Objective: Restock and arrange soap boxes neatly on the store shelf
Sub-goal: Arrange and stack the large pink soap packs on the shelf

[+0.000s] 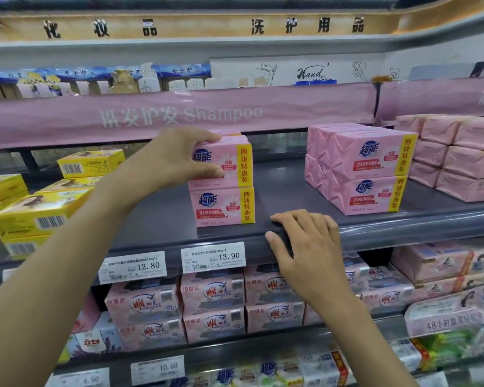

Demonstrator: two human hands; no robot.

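Two pink soap boxes stand stacked near the front of the dark shelf [285, 188]. My left hand [179, 155] grips the upper pink box [229, 160] by its left end, fingers over the top and thumb on the front face. The lower pink box [224, 206] sits under it, squarely aligned. My right hand [302, 241] rests on the shelf's front lip with its fingers curled over the edge, holding no box. A second stack of the same pink boxes [366, 169] stands to the right, turned slightly askew.
Yellow soap boxes [39, 210] crowd the shelf's left end. Plain pink packs [458, 155] fill the far right. Bare shelf lies between the two pink stacks. Price tags [213, 256] hang on the lip, and more pink soap packs [213, 305] fill the shelf below.
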